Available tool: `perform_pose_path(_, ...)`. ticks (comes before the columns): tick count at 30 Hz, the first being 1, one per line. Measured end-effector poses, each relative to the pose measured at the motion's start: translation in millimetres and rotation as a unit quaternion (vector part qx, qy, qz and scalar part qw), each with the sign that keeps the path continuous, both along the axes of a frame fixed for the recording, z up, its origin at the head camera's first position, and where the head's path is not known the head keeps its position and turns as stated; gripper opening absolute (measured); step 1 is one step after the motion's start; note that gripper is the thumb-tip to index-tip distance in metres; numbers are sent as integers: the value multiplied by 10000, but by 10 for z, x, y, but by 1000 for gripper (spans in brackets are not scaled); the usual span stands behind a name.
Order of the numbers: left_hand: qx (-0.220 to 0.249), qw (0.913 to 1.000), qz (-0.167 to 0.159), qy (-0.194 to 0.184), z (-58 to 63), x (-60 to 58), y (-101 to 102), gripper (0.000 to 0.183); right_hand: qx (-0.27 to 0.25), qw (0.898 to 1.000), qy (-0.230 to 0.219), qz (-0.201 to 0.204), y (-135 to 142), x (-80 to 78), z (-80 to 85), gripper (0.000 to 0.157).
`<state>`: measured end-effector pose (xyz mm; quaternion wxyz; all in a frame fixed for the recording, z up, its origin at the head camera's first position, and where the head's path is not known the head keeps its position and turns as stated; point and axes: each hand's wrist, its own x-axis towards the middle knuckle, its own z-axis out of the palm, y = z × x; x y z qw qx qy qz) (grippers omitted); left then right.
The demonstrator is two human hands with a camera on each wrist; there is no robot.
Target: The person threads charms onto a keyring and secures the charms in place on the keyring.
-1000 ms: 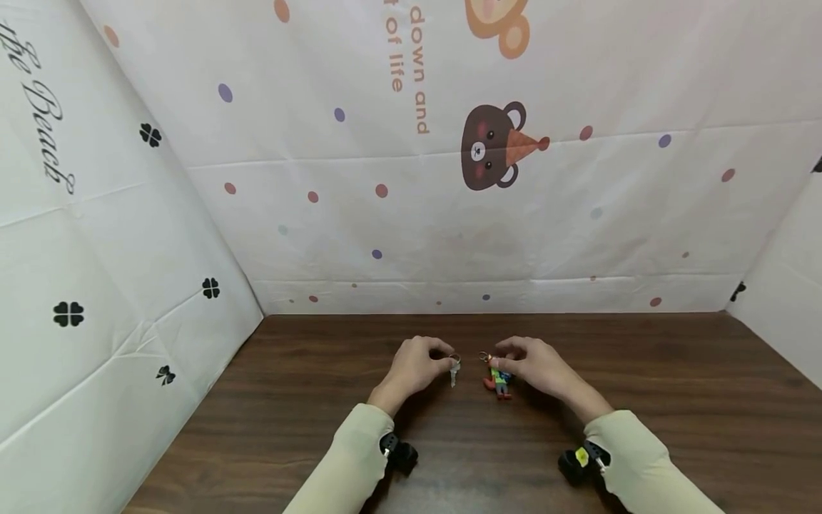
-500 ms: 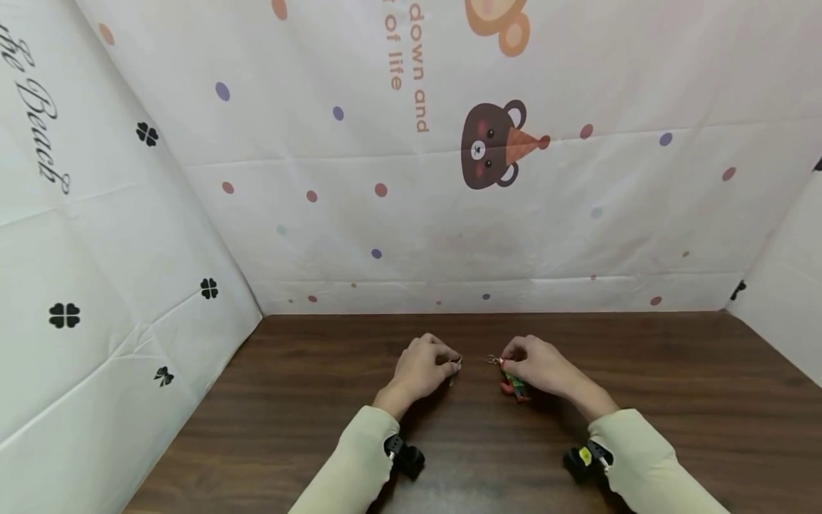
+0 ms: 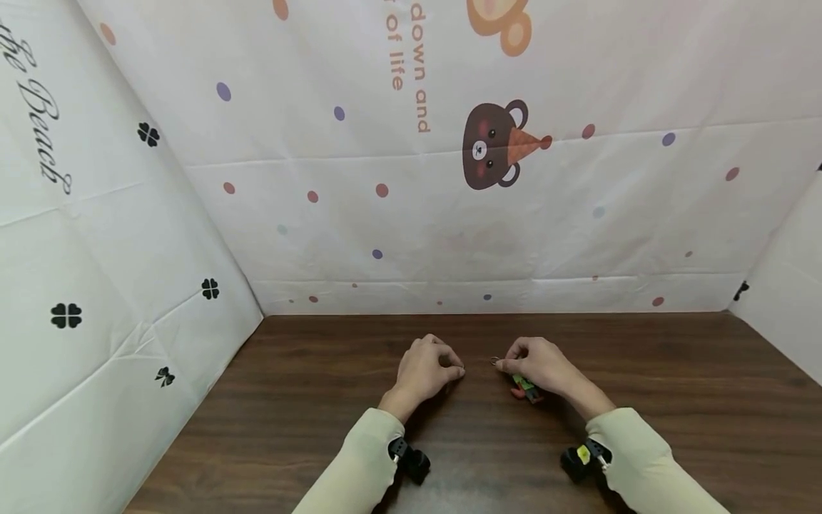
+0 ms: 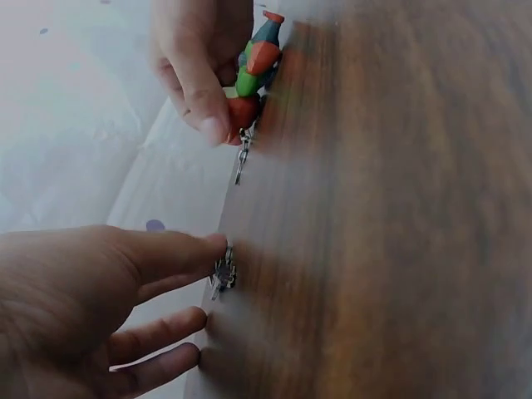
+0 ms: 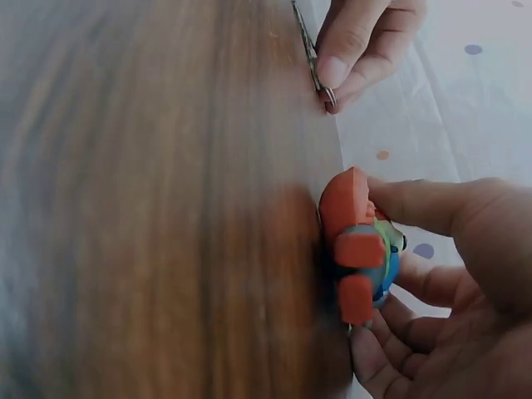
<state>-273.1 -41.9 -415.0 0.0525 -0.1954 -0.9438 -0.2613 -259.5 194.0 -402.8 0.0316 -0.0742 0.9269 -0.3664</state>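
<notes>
My left hand (image 3: 424, 371) pinches a small metal key ring (image 5: 331, 98) between thumb and forefinger. A silver key (image 5: 309, 50) hangs from that ring, low over the table; the head view shows almost none of it. To the right, my right hand (image 3: 541, 365) grips a little keychain figurine (image 5: 357, 237) with orange feet and a green and blue body. Its orange head end lies under the thumb in the left wrist view. A short metal chain (image 4: 242, 154) sticks out of the figurine toward the left hand. A gap separates the two hands.
Both hands are low over a dark wooden table (image 3: 308, 428). A pale printed backdrop (image 3: 411, 228) rises behind its far edge, and another white sheet (image 3: 115, 285) stands at the left. Each wrist carries a black camera (image 3: 416, 465).
My right hand has drawn the figurine rightward, and the figurine has tilted with its feet to the right. My left hand has moved slightly right, and the key has turned mostly out of sight.
</notes>
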Motion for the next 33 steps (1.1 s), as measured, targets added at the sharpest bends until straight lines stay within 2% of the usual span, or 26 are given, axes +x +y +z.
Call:
perform_pose_path(7,-64,9997,7,224,-9,-9,11,8,-85,9997,164,132,3,11,-23,3)
perform_pose_path(11,4,9996,-39,267,-8,-16,7,8,-95,9997,72,214,19,11,-10,10)
perform_pose_path(17,214,9996,1,157,10,-18,-11,11,519,9973,128,511,40,24,68,22)
perform_pose_path(23,221,9997,49,57,6,-18,-14,11,938,9925,125,777,22,33,104,14)
perform_pose_path(28,197,9998,60,65,19,-11,-13,11,825,9927,259,838,30,33,100,8)
perform_pose_path(33,252,9996,71,-37,33,-8,-19,11,480,9947,192,886,55,28,68,11)
